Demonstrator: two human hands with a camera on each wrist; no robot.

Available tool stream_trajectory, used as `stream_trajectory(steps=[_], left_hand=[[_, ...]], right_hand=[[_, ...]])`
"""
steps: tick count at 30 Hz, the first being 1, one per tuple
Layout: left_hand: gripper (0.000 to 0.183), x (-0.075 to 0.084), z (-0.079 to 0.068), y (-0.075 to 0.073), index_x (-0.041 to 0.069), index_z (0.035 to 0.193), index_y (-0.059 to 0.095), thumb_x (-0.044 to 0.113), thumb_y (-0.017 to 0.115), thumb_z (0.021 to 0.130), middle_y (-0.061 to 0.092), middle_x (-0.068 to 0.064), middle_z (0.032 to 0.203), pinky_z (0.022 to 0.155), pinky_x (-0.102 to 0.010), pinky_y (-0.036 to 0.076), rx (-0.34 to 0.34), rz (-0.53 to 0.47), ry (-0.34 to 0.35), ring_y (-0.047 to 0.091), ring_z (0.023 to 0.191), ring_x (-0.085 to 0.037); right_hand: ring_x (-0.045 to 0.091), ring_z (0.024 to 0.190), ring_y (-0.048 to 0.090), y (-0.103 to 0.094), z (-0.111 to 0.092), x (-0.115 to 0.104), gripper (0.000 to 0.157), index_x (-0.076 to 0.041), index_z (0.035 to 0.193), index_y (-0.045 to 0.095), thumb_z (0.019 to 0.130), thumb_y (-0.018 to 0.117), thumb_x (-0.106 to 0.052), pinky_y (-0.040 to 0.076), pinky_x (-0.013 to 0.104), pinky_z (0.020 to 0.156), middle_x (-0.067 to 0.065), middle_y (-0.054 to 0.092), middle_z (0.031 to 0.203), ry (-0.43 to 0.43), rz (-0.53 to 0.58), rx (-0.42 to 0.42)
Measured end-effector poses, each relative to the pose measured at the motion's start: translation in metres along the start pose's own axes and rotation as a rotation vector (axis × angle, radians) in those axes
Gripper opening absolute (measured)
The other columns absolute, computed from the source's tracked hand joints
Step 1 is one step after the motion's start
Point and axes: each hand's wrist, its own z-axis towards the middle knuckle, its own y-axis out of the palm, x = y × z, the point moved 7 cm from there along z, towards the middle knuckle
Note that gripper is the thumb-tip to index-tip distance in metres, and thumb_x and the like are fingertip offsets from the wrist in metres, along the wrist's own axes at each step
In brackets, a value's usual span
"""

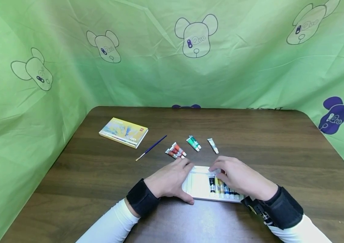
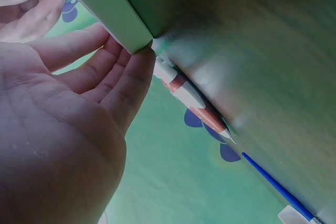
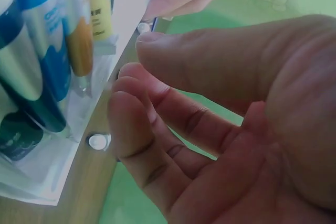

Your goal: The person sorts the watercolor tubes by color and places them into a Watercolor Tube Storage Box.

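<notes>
A white plastic tray [image 1: 200, 184] lies in front of me, with several paint tubes [image 1: 212, 185] in a row along its right part. My left hand [image 1: 172, 180] holds the tray's left end, thumb by the near edge and fingers by the far corner; in the left wrist view its fingers rest against the tray wall [image 2: 118, 11]. Over the tubes hovers my right hand [image 1: 235, 175], fingers loosely bent. The right wrist view shows nothing between thumb and fingertips, which are beside the tray's far rim. Blue and yellow tubes [image 3: 102, 14] stand out there.
Beyond the tray lie red paint tubes [image 1: 179, 149], two green tubes [image 1: 193, 143] and one pale tube [image 1: 212, 145]. A blue paintbrush [image 1: 153, 145] rests left of them, near a yellow box [image 1: 124, 132]. Green cloth [image 1: 147, 77] hangs behind the brown table [image 1: 77, 189].
</notes>
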Motion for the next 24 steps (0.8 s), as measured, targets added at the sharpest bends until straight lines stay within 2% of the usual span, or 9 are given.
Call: stream_trajectory(steps=[4, 10, 15, 21, 24], left_hand=[[0.108, 0.0, 0.0, 0.0, 0.006, 0.142, 0.043, 0.074, 0.067, 0.062, 0.047, -0.004, 0.132, 0.102, -0.027, 0.037, -0.005, -0.011, -0.005, 0.042, 0.118, -0.015], [0.108, 0.0, -0.001, 0.0, 0.007, 0.143, 0.042, 0.074, 0.067, 0.062, 0.047, -0.004, 0.132, 0.101, -0.026, 0.038, -0.008, -0.011, -0.007, 0.042, 0.117, -0.015], [0.109, 0.0, 0.001, 0.002, 0.007, 0.144, 0.041, 0.075, 0.066, 0.061, 0.047, -0.004, 0.133, 0.103, -0.027, 0.037, -0.023, -0.01, -0.013, 0.041, 0.119, -0.015], [0.109, 0.001, 0.001, 0.002, 0.007, 0.143, 0.042, 0.075, 0.066, 0.062, 0.046, -0.004, 0.134, 0.103, -0.027, 0.037, -0.026, -0.012, -0.012, 0.042, 0.119, -0.015], [0.108, 0.001, 0.001, 0.0, 0.007, 0.143, 0.042, 0.074, 0.067, 0.061, 0.047, -0.004, 0.133, 0.102, -0.026, 0.037, -0.016, -0.015, -0.008, 0.042, 0.118, -0.015]], right_hand=[[0.009, 0.089, 0.056, 0.001, 0.003, 0.005, 0.019, -0.012, 0.102, 0.072, 0.086, 0.063, -0.009, 0.05, 0.032, 0.078, -0.006, 0.062, 0.098, 0.035, -0.003, -0.019], [0.008, 0.084, 0.056, -0.009, 0.007, 0.017, 0.02, -0.01, 0.104, 0.072, 0.088, 0.06, -0.009, 0.05, 0.032, 0.075, -0.003, 0.063, 0.097, 0.055, 0.02, 0.009], [0.007, 0.078, 0.053, -0.017, 0.013, 0.033, 0.02, -0.009, 0.104, 0.072, 0.087, 0.06, -0.011, 0.049, 0.03, 0.07, -0.002, 0.064, 0.094, 0.12, 0.038, 0.02], [0.01, 0.074, 0.055, -0.023, 0.032, 0.047, 0.02, -0.003, 0.102, 0.071, 0.085, 0.064, -0.013, 0.049, 0.032, 0.067, 0.0, 0.064, 0.084, 0.157, 0.011, 0.047], [0.013, 0.074, 0.057, -0.024, 0.042, 0.055, 0.02, -0.003, 0.1, 0.071, 0.086, 0.064, -0.014, 0.05, 0.035, 0.067, 0.002, 0.065, 0.083, 0.203, -0.021, 0.053]])
